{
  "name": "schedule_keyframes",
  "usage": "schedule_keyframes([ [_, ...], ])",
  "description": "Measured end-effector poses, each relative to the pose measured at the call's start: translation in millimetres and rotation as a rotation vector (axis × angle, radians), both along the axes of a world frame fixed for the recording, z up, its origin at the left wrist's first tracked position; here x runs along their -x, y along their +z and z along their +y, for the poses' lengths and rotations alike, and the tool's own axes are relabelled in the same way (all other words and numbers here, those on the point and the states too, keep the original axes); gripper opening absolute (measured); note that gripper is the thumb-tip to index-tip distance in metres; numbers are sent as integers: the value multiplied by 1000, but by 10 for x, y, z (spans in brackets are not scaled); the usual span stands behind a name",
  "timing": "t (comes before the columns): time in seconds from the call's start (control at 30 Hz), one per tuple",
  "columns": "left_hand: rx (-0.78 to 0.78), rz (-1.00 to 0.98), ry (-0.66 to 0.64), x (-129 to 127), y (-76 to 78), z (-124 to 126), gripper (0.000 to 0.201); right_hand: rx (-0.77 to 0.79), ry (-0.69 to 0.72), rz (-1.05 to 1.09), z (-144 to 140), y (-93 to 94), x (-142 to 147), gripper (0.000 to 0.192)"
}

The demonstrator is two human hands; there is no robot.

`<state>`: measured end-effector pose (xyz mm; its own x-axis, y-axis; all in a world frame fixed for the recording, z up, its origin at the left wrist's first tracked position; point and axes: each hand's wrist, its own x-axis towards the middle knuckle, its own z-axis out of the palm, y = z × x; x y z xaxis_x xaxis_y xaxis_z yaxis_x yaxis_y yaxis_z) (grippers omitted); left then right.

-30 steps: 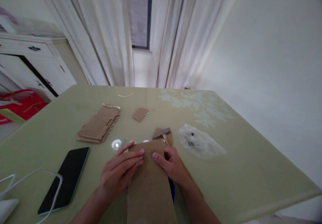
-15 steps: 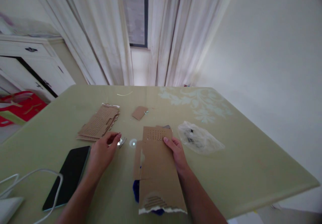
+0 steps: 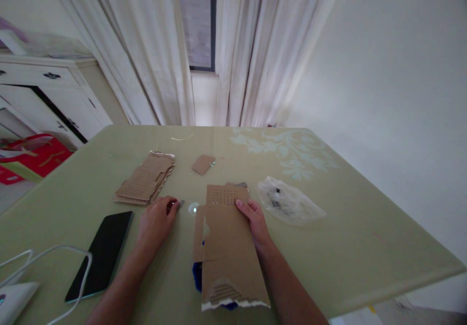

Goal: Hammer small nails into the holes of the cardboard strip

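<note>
Head view: I see left hand with fingertips pinched on small metal pieces lying on the table; right hand presses the perforated cardboard strip flat, fingers together. Risk: pieces slip from the pinch, or cardboard shifts. Since half a second ago, left hand dropped onto them.

**A pale room in soft daylight**

White curtains are hanging either side of a narrow window, letting dim daylight through. A plain cream wall is filling the right. A white cabinet with dark handles is standing at left. A green table is spreading across the foreground.
</note>
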<state>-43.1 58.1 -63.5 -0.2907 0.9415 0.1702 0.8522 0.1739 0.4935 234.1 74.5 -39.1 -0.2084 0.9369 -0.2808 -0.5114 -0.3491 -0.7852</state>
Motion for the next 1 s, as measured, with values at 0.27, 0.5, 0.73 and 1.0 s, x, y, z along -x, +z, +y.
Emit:
schedule_keyframes([
  [0.27, -377, -363, -605, -414, 305, -271, 25, -111, 272, 19, -211, 46, -44, 49],
  [0.5, -399, -434, -698, -620, 412, -410, 52, -106, 300, 6, -241, 41, -72, 52],
  [0.73, -653, -325, -692, -636, 403, -468, 48, -111, 333, -3, -246, 71, -72, 42],
  [1.0, -573, -433, -623, -659, 356, -447, 36, -114, 319, -18, -211, 112, 9, 43],
])
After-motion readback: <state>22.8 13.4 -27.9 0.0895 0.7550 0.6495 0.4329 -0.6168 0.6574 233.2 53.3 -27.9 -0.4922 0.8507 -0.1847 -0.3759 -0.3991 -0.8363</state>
